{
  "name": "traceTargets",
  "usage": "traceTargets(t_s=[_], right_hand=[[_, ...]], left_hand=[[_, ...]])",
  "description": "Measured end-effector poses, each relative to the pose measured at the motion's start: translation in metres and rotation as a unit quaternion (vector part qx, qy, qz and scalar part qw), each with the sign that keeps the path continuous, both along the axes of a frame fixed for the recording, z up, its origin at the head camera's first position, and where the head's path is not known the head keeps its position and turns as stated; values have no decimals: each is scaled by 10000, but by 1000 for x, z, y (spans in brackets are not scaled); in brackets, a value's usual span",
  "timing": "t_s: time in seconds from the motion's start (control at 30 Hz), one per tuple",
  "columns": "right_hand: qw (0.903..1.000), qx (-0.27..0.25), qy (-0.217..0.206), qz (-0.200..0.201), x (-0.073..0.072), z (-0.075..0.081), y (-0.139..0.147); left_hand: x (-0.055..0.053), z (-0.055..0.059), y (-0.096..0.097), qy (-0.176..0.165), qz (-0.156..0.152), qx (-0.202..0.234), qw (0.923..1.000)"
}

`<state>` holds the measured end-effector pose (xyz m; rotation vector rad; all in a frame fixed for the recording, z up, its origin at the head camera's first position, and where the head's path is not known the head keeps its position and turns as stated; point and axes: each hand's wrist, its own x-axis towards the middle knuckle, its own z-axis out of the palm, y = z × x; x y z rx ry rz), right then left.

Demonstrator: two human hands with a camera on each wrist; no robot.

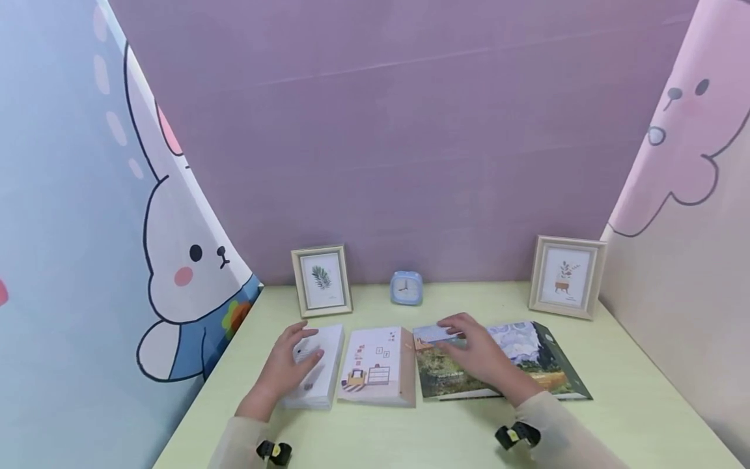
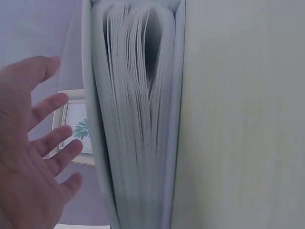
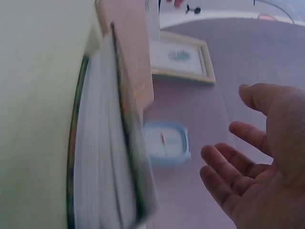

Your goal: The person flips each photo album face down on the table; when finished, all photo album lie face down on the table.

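My left hand (image 1: pixel 287 365) hovers over a white-covered album (image 1: pixel 321 384) that lies on the table, its fingers spread and slightly bent. In the left wrist view the album's page edges (image 2: pixel 138 119) face the camera, with a gap among the leaves near the top. My right hand (image 1: pixel 480 355) is over a wide book with a landscape painting on its cover (image 1: pixel 436 381), covering part of it. Seen from the right wrist, its fingers (image 3: pixel 236 179) are loosely bent, apart from the book's pages (image 3: pixel 102 143). Neither hand holds anything.
Between the two lies a cream book with a pink spine (image 1: pixel 372 365). Behind stand a leaf picture frame (image 1: pixel 322 280), a small blue clock (image 1: pixel 406 288) and a potted-plant frame (image 1: pixel 567 277) at right. The pale green table (image 1: pixel 410 436) meets a purple backdrop (image 1: pixel 422 163).
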<state>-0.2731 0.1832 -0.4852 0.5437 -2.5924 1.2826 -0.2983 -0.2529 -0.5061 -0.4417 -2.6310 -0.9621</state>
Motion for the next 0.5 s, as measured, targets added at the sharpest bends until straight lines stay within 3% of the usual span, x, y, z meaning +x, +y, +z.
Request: traceTargets(t_s=[0.2, 0.5], right_hand=[[9936, 868, 459, -557, 0, -7, 56], [9691, 1939, 935, -1207, 3, -1, 128]], left_hand=[[-4, 2, -1, 349, 114, -417, 9985], [-12, 5, -9, 454, 309, -1261, 9905]])
